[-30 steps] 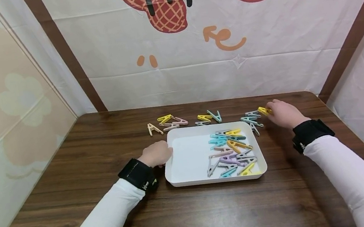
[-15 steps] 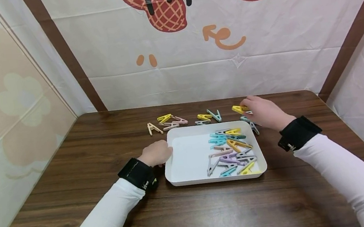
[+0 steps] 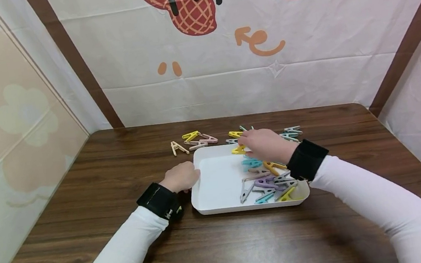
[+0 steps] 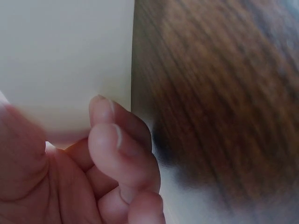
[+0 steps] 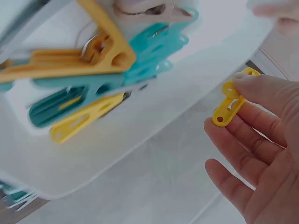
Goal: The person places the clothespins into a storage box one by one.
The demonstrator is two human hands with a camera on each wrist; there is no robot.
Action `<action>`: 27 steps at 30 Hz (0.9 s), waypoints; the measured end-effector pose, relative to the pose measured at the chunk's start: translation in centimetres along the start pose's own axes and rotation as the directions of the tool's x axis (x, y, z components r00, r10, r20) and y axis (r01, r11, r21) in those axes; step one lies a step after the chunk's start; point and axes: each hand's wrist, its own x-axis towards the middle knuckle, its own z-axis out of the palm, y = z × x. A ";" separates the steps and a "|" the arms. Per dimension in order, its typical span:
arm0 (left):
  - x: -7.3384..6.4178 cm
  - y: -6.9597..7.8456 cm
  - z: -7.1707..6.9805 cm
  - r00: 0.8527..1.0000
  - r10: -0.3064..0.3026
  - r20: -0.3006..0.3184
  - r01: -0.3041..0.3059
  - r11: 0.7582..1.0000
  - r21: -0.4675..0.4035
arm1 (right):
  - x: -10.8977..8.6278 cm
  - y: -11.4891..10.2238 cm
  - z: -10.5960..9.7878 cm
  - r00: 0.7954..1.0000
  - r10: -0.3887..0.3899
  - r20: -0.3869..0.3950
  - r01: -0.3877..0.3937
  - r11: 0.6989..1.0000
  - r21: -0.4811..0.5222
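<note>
Between thumb and fingers, my right hand (image 3: 266,144) pinches a yellow clothespin (image 5: 229,102) over the far rim of the white tray (image 3: 218,188). My left hand (image 3: 180,178) grips the tray's left side, and the left wrist view shows its curled fingers (image 4: 124,149) against the tray wall. Several clothespins lie in the tray's right half, among them an orange one (image 5: 100,51), a purple one (image 3: 265,184) and a turquoise one (image 3: 252,163). My right hand and wrist cover part of that group in the head view.
Loose clothespins lie on the brown table (image 3: 150,248) behind the tray: a beige one (image 3: 178,147), a yellow one (image 3: 190,136) and pink ones (image 3: 208,139) at the left, blue-green ones (image 3: 292,130) at the right. A printed white curtain (image 3: 230,97) stands behind the table.
My right hand has carried the yellow clothespin leftward from the table's right side to above the tray's far rim. My left hand and the tray have stayed in place.
</note>
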 end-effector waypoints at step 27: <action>-0.3 0.1 -0.1 1.000 -0.002 0.002 0.002 1.000 -0.001 | 3.0 -0.4 2.2 0.979 0.037 0.203 -0.038 0.999 0.000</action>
